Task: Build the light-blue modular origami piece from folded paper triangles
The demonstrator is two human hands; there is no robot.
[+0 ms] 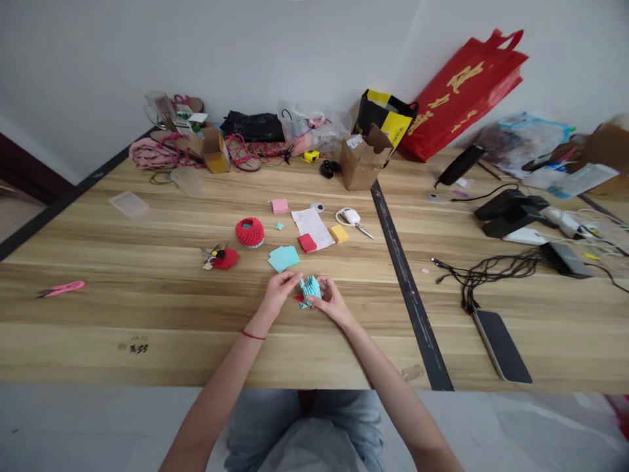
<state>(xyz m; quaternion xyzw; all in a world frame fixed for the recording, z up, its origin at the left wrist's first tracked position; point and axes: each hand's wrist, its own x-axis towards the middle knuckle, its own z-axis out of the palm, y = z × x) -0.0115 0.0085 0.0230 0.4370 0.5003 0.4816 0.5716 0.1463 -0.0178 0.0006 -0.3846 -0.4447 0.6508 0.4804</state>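
Note:
In front of me, my right hand (335, 301) grips a small turquoise 3D origami model (310, 288) made of folded paper pieces. A bit of red shows at the model's lower left. My left hand (282, 292) is closed in a pinch at the model's upper left edge; what lies between its fingertips is too small to make out. Just beyond the hands lie turquoise paper sheets (284, 258) and a single turquoise folded piece (280, 226). Left of these stands a round red origami model (249, 232) with a turquoise base.
Red paper (307, 243) lies on a white printed sheet (322, 231), beside yellow paper (339, 233). Pink paper (280, 206) is farther back. Pink thread snips (61, 289) lie far left. Cables (484, 275) and a power bank (502, 346) occupy the right; a cardboard box (363, 160) stands behind.

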